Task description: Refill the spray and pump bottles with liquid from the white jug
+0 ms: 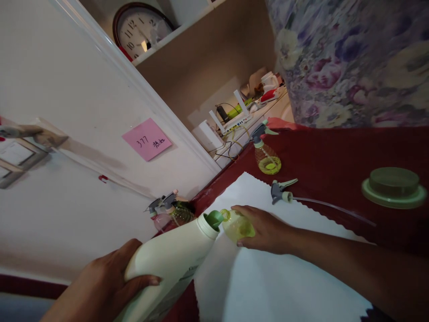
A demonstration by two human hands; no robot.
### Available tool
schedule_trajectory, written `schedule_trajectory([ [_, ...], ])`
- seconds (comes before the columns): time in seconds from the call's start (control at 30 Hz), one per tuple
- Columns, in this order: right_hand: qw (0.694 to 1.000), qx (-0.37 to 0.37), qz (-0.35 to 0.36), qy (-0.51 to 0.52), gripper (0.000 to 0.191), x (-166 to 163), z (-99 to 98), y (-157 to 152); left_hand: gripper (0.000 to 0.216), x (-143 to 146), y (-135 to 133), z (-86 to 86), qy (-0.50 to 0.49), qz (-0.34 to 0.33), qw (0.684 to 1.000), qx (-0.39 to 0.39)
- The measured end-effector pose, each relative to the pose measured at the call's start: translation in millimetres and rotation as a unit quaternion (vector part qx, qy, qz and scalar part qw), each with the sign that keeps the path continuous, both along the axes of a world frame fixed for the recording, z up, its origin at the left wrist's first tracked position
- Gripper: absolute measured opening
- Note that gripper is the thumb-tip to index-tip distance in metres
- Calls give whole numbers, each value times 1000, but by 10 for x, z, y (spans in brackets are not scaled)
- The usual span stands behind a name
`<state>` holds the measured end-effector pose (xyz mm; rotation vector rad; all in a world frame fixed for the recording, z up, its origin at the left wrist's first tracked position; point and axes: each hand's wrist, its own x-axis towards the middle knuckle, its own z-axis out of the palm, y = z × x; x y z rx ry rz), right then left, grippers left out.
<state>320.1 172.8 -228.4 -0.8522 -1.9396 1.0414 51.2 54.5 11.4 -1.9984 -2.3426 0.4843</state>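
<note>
The big white bottle is tipped far over near the left edge of the tabletop, its green spout touching the open neck of the small clear bottle; the left hand is wrapped shut around the big bottle's body, thumb across the front; the right hand is closed around the small bottle, holding it on the white cloth that lies over the red tabletop. To pour well here, I judge that the spout should stay seated on the small neck, the tilt should rise slowly, and the right hand should keep the small bottle from rocking; a narrow neck spills easily onto the cloth.

The small bottle shows yellow-green liquid in its lower part; how much is in the big white bottle cannot be told, since its wall is opaque. A loose spray head with its long tube lies on the cloth just beyond the right hand; a second spray bottle, head fitted, stands toward the far edge with a shallow layer of yellow liquid. Two more spray bottles sit off the left edge, one pinkish, one darker. A green lid rests toward the right edge.
</note>
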Motion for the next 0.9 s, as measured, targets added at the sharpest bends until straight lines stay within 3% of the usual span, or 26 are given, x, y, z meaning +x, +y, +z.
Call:
schedule_trajectory([
  [0.5,1000,1,5,-2,84,11,27,1,37,207,-20,55,-29,-33,997,61],
  [0.9,1000,6,3,1,82,11,-3,-1,44,182,17,80,-4,-5,1000,17],
])
